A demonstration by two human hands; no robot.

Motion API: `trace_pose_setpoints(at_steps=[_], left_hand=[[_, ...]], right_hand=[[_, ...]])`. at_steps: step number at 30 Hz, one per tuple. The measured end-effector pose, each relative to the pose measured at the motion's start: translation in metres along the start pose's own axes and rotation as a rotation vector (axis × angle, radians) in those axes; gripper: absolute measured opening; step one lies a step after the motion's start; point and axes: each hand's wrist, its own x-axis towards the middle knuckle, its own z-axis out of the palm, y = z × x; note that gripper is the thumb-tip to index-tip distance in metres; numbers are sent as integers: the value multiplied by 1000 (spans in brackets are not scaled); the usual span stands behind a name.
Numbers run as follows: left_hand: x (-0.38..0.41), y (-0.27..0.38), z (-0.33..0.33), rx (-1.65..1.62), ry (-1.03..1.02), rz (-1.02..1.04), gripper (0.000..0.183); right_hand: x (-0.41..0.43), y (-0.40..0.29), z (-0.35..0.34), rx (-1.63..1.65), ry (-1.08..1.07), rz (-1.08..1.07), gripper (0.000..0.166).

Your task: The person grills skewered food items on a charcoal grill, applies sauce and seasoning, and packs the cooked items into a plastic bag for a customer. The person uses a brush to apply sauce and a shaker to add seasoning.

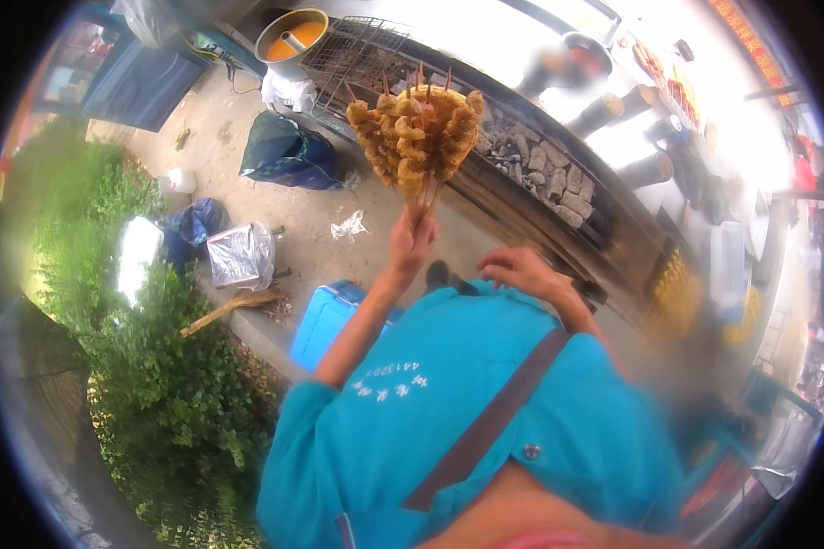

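In my left hand is a bunch of browned, coated meat skewers, gripped by the lower ends of their sticks. The meat fans out above my fist, and the stick tips show past its far end. Behind and below the bunch runs a long charcoal grill holding grey, ashy coals. My right hand hovers in front of my body near the grill's front edge, fingers loosely bent, nothing in it. A wire grate covers the grill's far left end, beside a metal pot of orange liquid.
On the ground left of the grill stand a dark blue bag and a blue cooler box. A straw broom lies near a plastic-wrapped box and green bushes. Cylindrical containers stand on the bright counter behind the grill.
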Motion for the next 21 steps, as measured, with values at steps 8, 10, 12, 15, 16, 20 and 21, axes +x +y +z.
trace_pose_setpoints(at_steps=[8,10,12,15,16,20,21], left_hand=[[-7,9,-65,-198,237,-46,14],[-6,7,-78,-152,327,-10,16],[-18,7,-91,-138,395,-47,17],[-34,6,-95,-211,409,-153,17],[-40,9,-102,-217,438,-159,18],[-16,11,-61,-319,288,-200,18],[-14,9,-55,-321,267,-203,19]], right_hand=[[32,-27,-31,-93,141,-101,22],[37,-30,-45,-113,160,-160,23],[52,-42,-45,-145,130,-223,24],[59,-55,-31,-114,60,-240,25],[70,-61,-22,-91,4,-258,25],[81,-45,-5,-7,4,-183,23],[82,-48,1,1,-14,-183,23]])
